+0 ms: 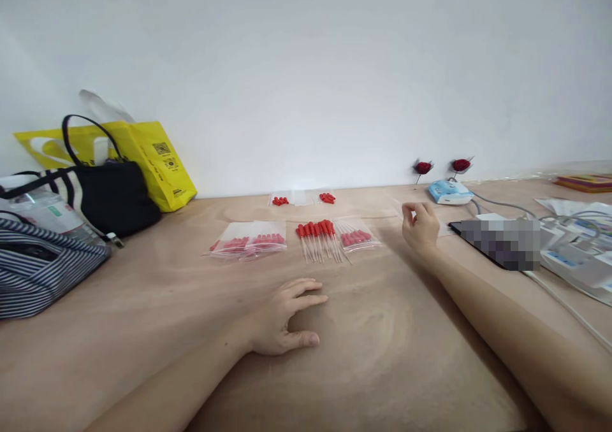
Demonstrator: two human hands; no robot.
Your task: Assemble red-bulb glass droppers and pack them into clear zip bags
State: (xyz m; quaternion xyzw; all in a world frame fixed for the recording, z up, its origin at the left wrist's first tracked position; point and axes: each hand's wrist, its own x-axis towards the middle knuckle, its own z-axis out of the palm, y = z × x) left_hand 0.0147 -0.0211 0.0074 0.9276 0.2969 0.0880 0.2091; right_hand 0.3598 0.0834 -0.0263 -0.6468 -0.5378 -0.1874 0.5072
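Observation:
My left hand (pixel 289 317) rests on the wooden table with its fingers spread and nothing in them. Over the table's right half, my right hand (pixel 421 227) is closed in a pinch, with the edge of a clear plastic bag (pixel 396 209) at its fingertips. Ahead of my left hand lies a row of thin pale sticks with red heads (pixel 318 233). Zip bags holding more of these red-headed pieces lie on both sides, an overlapping group (pixel 251 239) on the left and one bag (pixel 356 233) on the right.
Small red pieces (pixel 280 201) lie near the wall on clear plastic. At left stand a yellow bag (pixel 169 171), a black handbag (pixel 115 196) and a striped pouch (pixel 52 273). To the right are a blue-white packet (pixel 449 192), red flowers (pixel 423 167), a blurred-out device (pixel 502 244) and cables.

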